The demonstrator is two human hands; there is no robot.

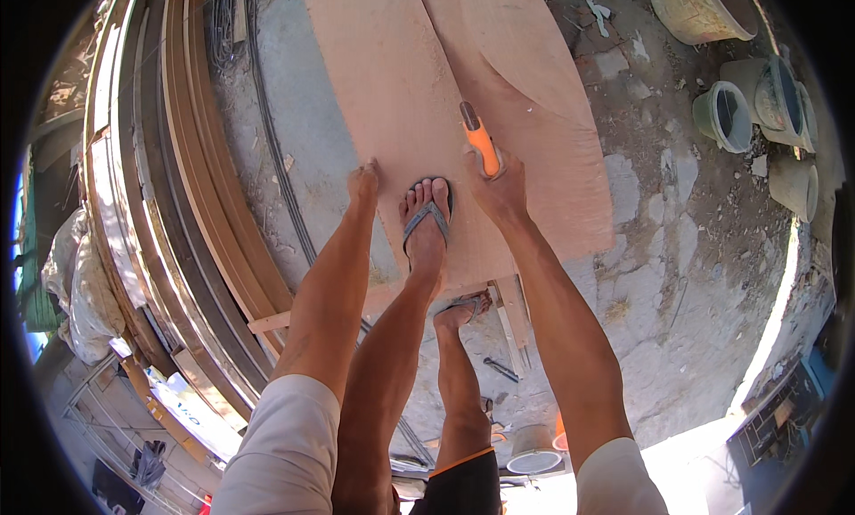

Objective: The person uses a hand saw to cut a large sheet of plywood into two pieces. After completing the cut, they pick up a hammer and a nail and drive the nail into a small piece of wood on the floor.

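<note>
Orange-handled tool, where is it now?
In the head view, right of centre, the orange-handled tool sits in the right hand's grip, over the pinkish-brown wooden sheet, right of the upper grey flip-flop.

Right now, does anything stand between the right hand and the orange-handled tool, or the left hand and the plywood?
Nothing visible does. The right hand grips the orange-handled tool; the left hand is at the plywood's left edge. The foot on the plywood blocks neither.

1 left hand (363,184), 1 right hand (497,187) and 1 orange-handled tool (482,148) are showing. 2 feet (427,241) are wearing 2 sandals (412,223). At least 4 buckets (690,15) are appearing rightward, some overlapping; near the lower edge, 1 pale bucket (533,444) is showing.
</note>
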